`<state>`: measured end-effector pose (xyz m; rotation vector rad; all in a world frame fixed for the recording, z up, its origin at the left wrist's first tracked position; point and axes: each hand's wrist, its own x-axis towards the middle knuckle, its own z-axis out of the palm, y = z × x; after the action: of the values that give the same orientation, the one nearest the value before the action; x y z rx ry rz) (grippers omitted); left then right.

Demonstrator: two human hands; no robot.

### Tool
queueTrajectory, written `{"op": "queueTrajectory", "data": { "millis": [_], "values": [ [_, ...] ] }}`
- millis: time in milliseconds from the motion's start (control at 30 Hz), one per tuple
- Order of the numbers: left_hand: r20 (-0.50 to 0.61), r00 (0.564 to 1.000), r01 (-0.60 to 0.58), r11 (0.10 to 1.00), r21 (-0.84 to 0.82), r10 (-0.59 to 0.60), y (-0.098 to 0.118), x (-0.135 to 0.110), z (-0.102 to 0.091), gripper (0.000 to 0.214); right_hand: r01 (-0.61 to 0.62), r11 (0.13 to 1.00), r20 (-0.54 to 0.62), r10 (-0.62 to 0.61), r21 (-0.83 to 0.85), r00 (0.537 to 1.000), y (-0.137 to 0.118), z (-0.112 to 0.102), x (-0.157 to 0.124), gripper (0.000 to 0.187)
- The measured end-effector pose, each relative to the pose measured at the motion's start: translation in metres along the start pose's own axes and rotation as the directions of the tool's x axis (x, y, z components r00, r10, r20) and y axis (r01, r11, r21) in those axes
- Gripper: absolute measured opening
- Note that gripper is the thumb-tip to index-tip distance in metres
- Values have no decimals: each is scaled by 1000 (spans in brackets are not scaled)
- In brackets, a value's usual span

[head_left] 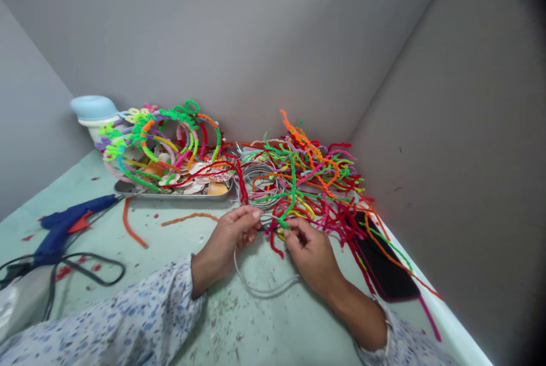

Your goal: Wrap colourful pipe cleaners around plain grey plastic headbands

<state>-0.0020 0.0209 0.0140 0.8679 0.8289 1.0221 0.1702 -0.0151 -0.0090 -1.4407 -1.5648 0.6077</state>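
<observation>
A loop of grey wire [267,292] hangs between my two hands above the table. My left hand [228,241] is closed, its thumb and forefinger pinching the wire. A green pipe cleaner [293,178] rises from the fingertips of my right hand [313,252], which pinch it against the wire. Behind my hands lies a coil of the same wire [256,202]. A large tangled pile of pipe cleaners [315,164] in red, orange, pink and green spreads behind and to the right. Small dark and yellow parts show between my hands, too hidden to name.
Several pipe-cleaner hoops [170,133] stand over shells in a metal tray [179,196] at back left. A blue glue gun [70,224] with a black cord lies left. A phone [386,263] lies right, near the table edge. A blue-lidded container [94,113] stands by the wall.
</observation>
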Motion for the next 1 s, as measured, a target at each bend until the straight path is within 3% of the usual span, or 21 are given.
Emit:
{"op": "queueTrajectory", "data": {
  "millis": [200, 467, 1000],
  "values": [
    [-69, 997, -19, 981, 195, 33, -5, 4, -2, 15, 86, 995, -113, -92, -59, 989, 2, 1, -2, 15],
    [-101, 990, -57, 946, 319, 94, -5, 1, -1, 22, 241, 941, -98, -270, -237, 958, 1, 0, -1, 10],
    [-102, 989, -72, 948, 309, 109, -8, -6, 6, 23, 318, 910, -131, -360, -265, 923, -3, -3, 0, 9]
  ]
}}
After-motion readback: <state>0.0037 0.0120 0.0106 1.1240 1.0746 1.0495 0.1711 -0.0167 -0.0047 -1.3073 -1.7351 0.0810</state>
